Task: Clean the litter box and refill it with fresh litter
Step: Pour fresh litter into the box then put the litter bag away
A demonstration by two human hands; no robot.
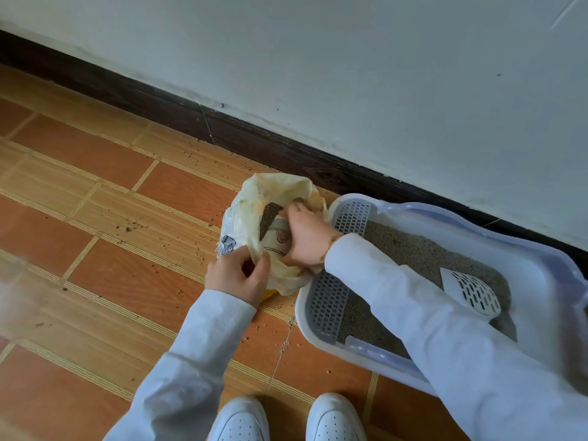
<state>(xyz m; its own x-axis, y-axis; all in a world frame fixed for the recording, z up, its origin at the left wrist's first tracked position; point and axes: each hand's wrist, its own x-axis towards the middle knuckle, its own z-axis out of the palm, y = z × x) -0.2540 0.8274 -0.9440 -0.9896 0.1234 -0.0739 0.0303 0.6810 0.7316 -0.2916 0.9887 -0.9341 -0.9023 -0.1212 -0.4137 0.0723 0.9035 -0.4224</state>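
A pale yellow litter bag (254,205) stands open on the tiled floor, left of the litter box (537,272). My left hand (237,275) pinches the bag's near rim. My right hand (307,233) reaches into the bag's mouth and grips a printed paper cup (278,237) lying on the grey litter inside. The white litter box holds grey litter (410,246) and has a grey perforated grate (327,300) at its left end. A white slotted scoop (471,291) rests on the litter at the right. My right sleeve hides part of the box.
Scattered litter grains (129,229) dot the orange and tan floor tiles left of the bag. A dark baseboard (203,119) and a white wall run behind the bag and box. My two white shoes (241,421) stand at the bottom edge.
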